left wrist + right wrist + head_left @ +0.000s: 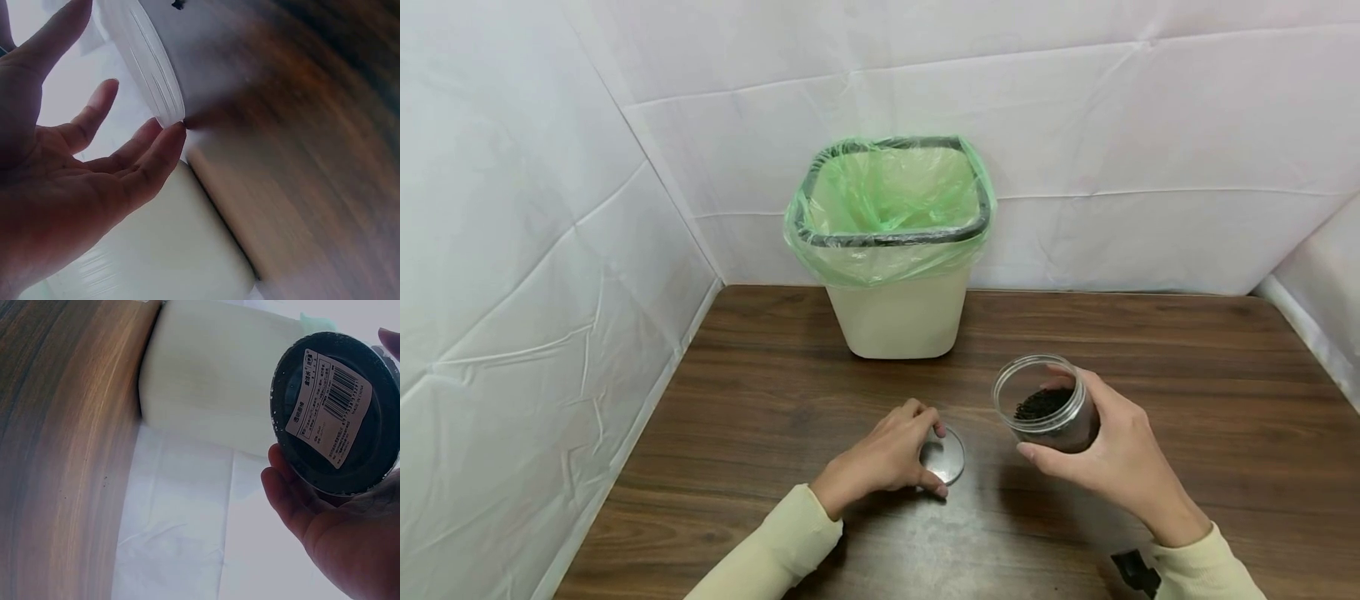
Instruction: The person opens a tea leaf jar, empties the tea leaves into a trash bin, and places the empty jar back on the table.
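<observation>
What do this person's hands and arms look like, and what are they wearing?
The left hand and right hand are bare, with no gloves or rings showing. Pale yellow long sleeves cover the forearms, ending at the wrists. A small black object shows beside the right cuff; whether it's worn is unclear.

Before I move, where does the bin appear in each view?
Head: the bin is upper centre, at the back of the table.
Left wrist: its pale wall is at the bottom, partly behind the left hand.
Right wrist: its pale side is top centre, left of the jar.
Shared landmark: the brown wooden table.
</observation>
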Tool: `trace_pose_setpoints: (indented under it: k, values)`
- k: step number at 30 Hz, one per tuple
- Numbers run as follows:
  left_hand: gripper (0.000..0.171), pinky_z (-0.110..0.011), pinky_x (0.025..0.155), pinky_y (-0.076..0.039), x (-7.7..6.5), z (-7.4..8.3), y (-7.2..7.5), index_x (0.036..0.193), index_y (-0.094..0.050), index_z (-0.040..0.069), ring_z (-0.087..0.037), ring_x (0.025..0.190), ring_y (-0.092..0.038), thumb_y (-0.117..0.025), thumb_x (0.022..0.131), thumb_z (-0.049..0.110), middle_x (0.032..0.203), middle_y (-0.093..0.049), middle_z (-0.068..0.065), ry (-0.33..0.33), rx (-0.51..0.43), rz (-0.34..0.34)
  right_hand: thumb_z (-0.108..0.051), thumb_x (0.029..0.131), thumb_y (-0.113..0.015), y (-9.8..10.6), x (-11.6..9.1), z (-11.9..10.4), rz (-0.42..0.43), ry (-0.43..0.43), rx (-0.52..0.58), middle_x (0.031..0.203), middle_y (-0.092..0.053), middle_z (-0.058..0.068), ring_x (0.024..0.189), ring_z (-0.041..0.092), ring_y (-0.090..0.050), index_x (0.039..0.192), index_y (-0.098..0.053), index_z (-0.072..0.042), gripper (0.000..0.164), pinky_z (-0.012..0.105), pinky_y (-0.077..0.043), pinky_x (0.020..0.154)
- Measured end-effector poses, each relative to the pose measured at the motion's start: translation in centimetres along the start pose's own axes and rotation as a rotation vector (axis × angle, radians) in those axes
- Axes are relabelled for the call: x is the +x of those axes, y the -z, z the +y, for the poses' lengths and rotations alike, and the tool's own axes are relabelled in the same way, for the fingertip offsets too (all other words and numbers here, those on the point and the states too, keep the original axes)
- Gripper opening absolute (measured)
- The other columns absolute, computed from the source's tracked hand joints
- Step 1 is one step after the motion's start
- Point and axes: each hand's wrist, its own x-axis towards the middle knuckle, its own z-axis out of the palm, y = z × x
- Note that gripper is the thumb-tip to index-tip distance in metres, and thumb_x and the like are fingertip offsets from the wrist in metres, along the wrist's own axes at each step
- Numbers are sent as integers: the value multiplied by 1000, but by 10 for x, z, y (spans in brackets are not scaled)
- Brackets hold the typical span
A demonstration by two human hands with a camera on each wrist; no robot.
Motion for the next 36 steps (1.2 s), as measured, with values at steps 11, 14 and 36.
trace_pose_setpoints:
  k: [11, 14, 36]
  values:
    - [58, -44, 100, -44, -1, -3, 6, 129, -59, 16, -22, 117, -54, -80, 86, 48, 127, -56, -6, -7, -20, 45, -18, 56, -101, 0, 3, 0, -1, 4, 11, 112, -67, -6, 98, 6, -61, 138, -58, -23, 93, 12, -41, 83]
    - [56, -46, 101, -43, -2, -5, 9, 132, -59, 16, -22, 118, -54, -76, 89, 48, 128, -58, -5, -11, -59, 71, -19, 56, -101, 0, 3, 0, -1, 3, 4, 112, -66, -6, 98, 6, -61, 138, -57, -23, 93, 12, -41, 82]
    - [45, -38, 90, -49, -4, -8, 30, 129, -61, 15, -23, 110, -61, -61, 99, 49, 118, -64, -1, -50, -205, 261, -17, 59, -100, 0, 11, -2, -2, 3, 27, 110, -66, -5, 93, 6, -63, 139, -57, -26, 92, 11, -44, 79]
